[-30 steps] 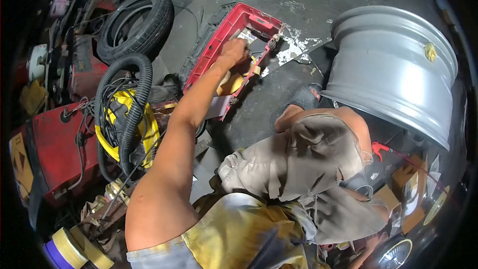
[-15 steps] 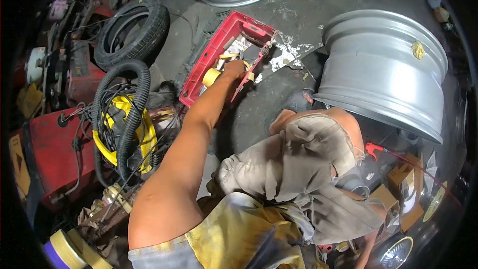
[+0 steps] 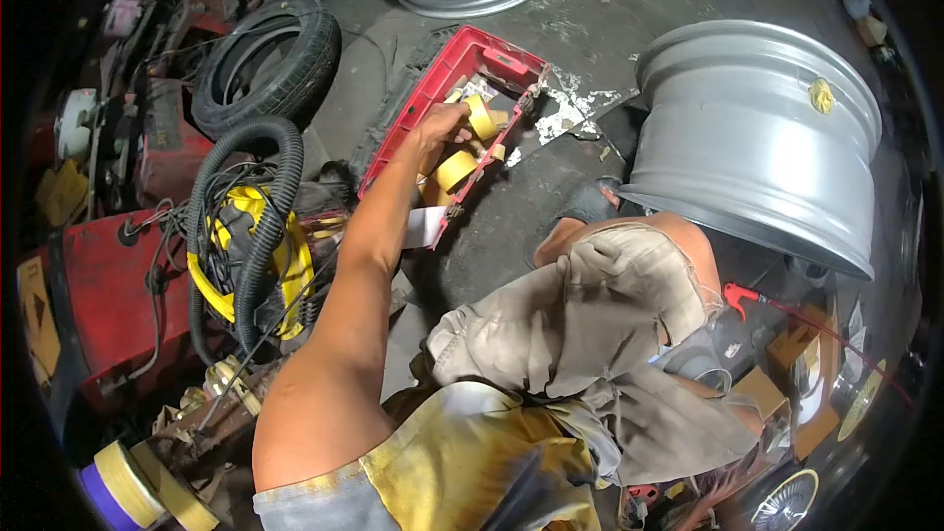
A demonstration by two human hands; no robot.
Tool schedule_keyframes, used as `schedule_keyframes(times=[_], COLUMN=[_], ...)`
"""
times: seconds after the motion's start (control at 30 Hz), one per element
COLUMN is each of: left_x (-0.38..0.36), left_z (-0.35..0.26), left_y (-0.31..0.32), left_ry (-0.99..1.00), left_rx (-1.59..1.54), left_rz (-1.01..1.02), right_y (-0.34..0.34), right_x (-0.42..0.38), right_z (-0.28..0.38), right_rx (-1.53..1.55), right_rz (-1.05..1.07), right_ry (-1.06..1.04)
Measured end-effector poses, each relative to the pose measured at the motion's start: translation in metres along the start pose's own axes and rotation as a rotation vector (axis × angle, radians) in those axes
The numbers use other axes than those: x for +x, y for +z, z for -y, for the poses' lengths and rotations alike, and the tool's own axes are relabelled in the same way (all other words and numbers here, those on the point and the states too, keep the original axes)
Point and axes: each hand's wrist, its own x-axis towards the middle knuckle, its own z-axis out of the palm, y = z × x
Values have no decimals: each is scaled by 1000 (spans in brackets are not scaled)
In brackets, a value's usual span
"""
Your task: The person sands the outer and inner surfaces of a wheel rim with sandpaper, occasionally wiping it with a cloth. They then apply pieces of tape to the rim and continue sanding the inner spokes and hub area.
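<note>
In the upper middle stands a red open box (image 3: 418, 103). My left hand (image 3: 445, 127) reaches into it, fingers closed on the edge of a yellow tape roll (image 3: 482, 117). Another yellow roll (image 3: 454, 171) lies in the box below that hand, among smaller pieces. A pale flat piece (image 3: 423, 227) shows at the box's near end. My right hand (image 3: 700, 508) is low at the bottom edge, blurred and partly cut off; its fingers cannot be made out.
A large silver wheel rim (image 3: 752, 138) stands at the right. Left of the box are a black tyre (image 3: 270, 64) and a yellow machine (image 3: 251, 256) with a coiled black hose. A red-handled air gun (image 3: 739, 297) and cardboard pieces lie lower right.
My left hand has moved slightly left inside the box, and a yellow roll now stands up at its fingers. The pale piece has come into view. My right arm has shifted at the bottom edge.
</note>
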Motion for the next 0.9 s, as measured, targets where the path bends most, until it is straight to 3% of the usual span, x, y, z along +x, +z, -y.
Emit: schedule_keyframes(times=[0.17,0.3,0.37,0.53,0.6,0.7,0.73,0.83,0.87,0.9], left_x=[-3,-11,13,-11,-13,6,2,-13,-12,-7], left_z=[0,-7,8,-27,-31,0,2,24,24,26], left_y=[1,13,6,8,2,-14,-14,0,3,1], left_ry=[-13,18,87,239,256,200,179,221,21,19], left_rx=[-299,-139,-9,-458,-133,444,868,1166,990,990], left_rz=[91,133,15,46,-30,-33,16,52,84,86], right_y=[-23,-41,-52,-94,-92,-114,-118,-122,-122,-120], right_x=[-8,-19,-24,-27,-20,-14,-13,-14,-15,-17], right_z=[-10,-16,-20,-26,-23,-40,-44,-47,-45,-41], right_rx=[40,78,110,240,309,307,306,299,112,-42], right_rz=[55,106,151,476,734,718,709,674,395,131], right_ry=[-6,-16,-27,-45,-74,-10,11,16,116,256])
